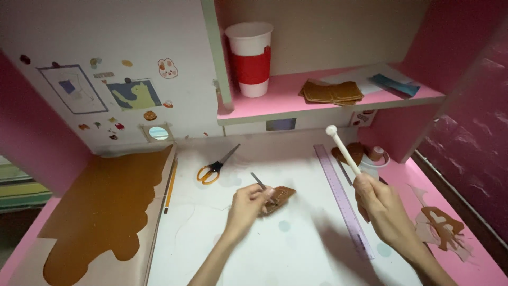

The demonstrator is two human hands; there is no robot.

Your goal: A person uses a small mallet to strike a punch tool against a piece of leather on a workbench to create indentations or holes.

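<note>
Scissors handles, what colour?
Orange, on the scissors lying above the left hand; head view shows it.

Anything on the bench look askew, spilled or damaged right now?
Nothing spilled. The purple ruler lies diagonally on the white mat, and ragged brown offcuts are strewn at the pink table's right edge. That is ordinary clutter, not damage.

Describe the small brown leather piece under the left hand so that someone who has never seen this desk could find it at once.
Start at the white mat covering the middle of the pink desk. Near its centre, right of the orange-handled scissors and left of the purple ruler, the left hand pins a small brown leather piece with a thin metal tool. Unlike the large brown sheet at far left, it is palm-sized.
</note>
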